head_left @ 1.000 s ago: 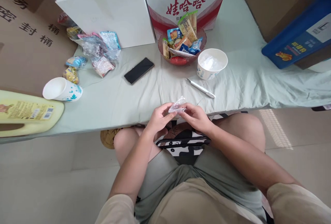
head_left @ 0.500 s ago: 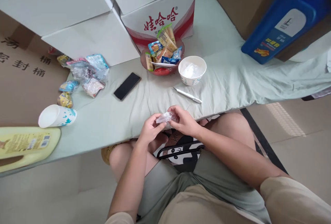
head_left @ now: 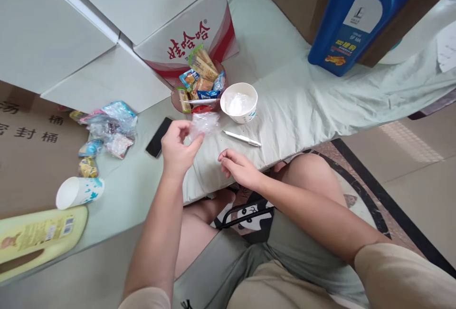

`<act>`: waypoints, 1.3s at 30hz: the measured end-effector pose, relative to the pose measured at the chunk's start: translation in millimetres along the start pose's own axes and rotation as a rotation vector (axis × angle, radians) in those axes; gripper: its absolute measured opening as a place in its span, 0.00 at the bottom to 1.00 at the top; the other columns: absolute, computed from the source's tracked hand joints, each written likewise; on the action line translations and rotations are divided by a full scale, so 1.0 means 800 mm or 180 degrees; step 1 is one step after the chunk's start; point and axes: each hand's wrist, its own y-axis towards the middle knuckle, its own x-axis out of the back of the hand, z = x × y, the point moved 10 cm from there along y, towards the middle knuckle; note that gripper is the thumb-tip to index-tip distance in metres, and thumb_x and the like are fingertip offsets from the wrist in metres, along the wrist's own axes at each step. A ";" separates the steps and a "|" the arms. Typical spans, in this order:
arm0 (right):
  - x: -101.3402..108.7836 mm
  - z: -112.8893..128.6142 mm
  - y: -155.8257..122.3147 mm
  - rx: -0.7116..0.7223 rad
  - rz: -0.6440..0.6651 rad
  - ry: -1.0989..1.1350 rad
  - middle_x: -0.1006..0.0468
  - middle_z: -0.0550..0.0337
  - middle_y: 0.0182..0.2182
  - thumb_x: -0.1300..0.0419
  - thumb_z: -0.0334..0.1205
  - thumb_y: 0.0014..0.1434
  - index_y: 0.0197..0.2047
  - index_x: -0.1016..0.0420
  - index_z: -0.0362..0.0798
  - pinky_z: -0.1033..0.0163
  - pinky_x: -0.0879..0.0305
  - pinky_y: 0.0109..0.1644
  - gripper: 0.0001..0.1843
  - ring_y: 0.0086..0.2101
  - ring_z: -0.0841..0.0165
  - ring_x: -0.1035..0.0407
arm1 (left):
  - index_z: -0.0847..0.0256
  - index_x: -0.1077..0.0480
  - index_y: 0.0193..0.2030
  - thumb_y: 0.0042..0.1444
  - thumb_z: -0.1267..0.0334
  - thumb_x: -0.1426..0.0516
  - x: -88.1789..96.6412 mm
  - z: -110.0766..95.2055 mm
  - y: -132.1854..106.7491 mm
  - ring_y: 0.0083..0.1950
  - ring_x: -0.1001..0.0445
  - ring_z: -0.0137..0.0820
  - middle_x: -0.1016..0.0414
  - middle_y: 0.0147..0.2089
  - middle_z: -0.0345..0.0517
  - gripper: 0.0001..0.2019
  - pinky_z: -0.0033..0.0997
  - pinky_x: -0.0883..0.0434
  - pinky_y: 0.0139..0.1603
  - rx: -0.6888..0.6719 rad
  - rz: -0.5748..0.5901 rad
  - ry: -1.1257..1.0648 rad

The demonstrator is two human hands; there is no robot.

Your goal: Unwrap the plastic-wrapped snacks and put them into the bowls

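Observation:
My left hand (head_left: 180,146) pinches a crumpled clear plastic wrapper (head_left: 204,125), raised over the table in front of the snack bowl. Behind it, the reddish see-through bowl (head_left: 176,101) is heaped with packaged snacks (head_left: 203,78). My right hand (head_left: 239,167) hovers by the table's front edge with its fingers curled in; whether anything is inside them is hidden. A white paper bowl (head_left: 253,104) with clear plastic in it stands right of the snacks. Just in front of that lies a white-and-silver pen or utility knife (head_left: 242,138).
A black phone (head_left: 155,143) lies partly behind my left hand. Farther left are several wrapped packets (head_left: 110,128), a tipped paper cup (head_left: 80,192) and a yellow jug (head_left: 42,240). White boxes (head_left: 89,76) line the back; a blue jug (head_left: 351,24) stands at right.
My hands have parted. The left has carried the plastic wrapper forward and left toward the bowls, while the right has let go of it and stayed near the edge. The view has turned.

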 end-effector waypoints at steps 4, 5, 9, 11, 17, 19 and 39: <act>-0.003 0.001 0.003 -0.0036 0.0112 -0.0011 0.29 0.66 0.26 0.50 0.39 0.64 0.37 0.33 0.49 0.67 0.41 0.32 0.07 0.25 0.74 0.36 | 0.58 0.37 0.30 0.48 0.70 0.38 -0.061 -0.074 0.048 0.42 0.29 0.34 0.32 0.36 0.42 0.10 0.35 0.30 0.50 -0.0736 0.0472 0.0758; -0.003 0.001 0.003 -0.0051 0.0120 -0.0011 0.29 0.66 0.26 0.49 0.38 0.64 0.36 0.32 0.48 0.67 0.41 0.31 0.07 0.25 0.74 0.36 | 0.58 0.36 0.30 0.48 0.71 0.39 -0.079 -0.080 0.058 0.45 0.29 0.36 0.32 0.37 0.44 0.09 0.37 0.31 0.53 -0.0796 0.0571 0.0888; -0.002 0.001 0.003 -0.0104 0.0163 -0.0019 0.29 0.67 0.26 0.49 0.37 0.64 0.35 0.32 0.48 0.67 0.42 0.30 0.07 0.24 0.74 0.37 | 0.59 0.33 0.32 0.46 0.75 0.40 -0.167 -0.065 0.086 0.47 0.27 0.41 0.31 0.37 0.46 0.08 0.40 0.33 0.55 -0.0715 0.1370 0.1247; -0.002 0.001 0.003 -0.0103 0.0198 -0.0052 0.30 0.66 0.27 0.49 0.34 0.63 0.35 0.31 0.48 0.68 0.42 0.31 0.06 0.25 0.74 0.37 | 0.59 0.30 0.31 0.45 0.74 0.40 -0.209 -0.041 0.090 0.43 0.26 0.41 0.30 0.34 0.45 0.07 0.39 0.32 0.53 -0.0561 0.2044 0.1510; -0.005 0.004 0.003 -0.0137 0.0278 -0.0185 0.29 0.65 0.28 0.49 0.32 0.62 0.35 0.31 0.49 0.67 0.40 0.32 0.07 0.27 0.72 0.36 | 0.57 0.23 0.28 0.42 0.72 0.40 -0.251 0.013 0.099 0.35 0.26 0.36 0.28 0.26 0.39 0.07 0.35 0.30 0.46 0.0130 0.3336 0.1221; -0.005 0.006 0.004 -0.0096 0.0275 -0.0214 0.29 0.65 0.27 0.49 0.31 0.61 0.34 0.31 0.49 0.67 0.40 0.34 0.07 0.28 0.72 0.36 | 0.58 0.23 0.27 0.39 0.73 0.38 -0.256 0.026 0.107 0.37 0.25 0.38 0.29 0.24 0.39 0.08 0.37 0.29 0.47 0.0273 0.3280 0.1099; 0.004 -0.003 0.001 -0.0068 0.0194 0.0091 0.32 0.67 0.24 0.47 0.38 0.61 0.33 0.32 0.48 0.68 0.40 0.31 0.07 0.24 0.74 0.37 | 0.66 0.29 0.36 0.60 0.65 0.46 0.006 -0.042 0.111 0.32 0.32 0.24 0.29 0.30 0.38 0.07 0.26 0.32 0.41 -0.0265 0.0384 0.1202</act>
